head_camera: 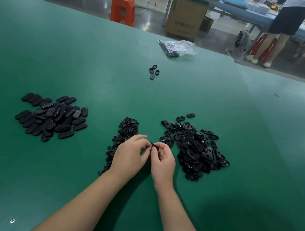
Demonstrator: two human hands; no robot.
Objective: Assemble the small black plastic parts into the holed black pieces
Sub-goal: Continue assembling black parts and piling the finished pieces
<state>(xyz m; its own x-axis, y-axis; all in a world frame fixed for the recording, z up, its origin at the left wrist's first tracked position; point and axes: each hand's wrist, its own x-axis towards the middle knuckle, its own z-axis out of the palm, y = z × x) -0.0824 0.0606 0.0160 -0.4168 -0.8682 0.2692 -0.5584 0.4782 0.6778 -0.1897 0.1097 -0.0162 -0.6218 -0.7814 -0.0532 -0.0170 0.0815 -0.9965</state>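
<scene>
Both hands' grip: left hand (pixel 130 152) and right hand (pixel 162 161) pinch one black piece (pixel 153 145). Green bench (pixel 95 71) carries three black heaps. Beyond stand an orange stool (pixel 123 9) and a cardboard box (pixel 186 17).

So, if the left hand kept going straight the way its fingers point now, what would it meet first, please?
Most likely the small black plastic piece pinched between both hands, then the right hand; the left hand points right and slightly away from the person.

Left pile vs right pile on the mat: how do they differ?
The left pile holds smooth oval pieces with closed faces; the right pile holds ovals with visible holes. The left pile is spread flatter, partly in rows; the right pile is heaped and jumbled. Both are black plastic on the green mat.
</scene>
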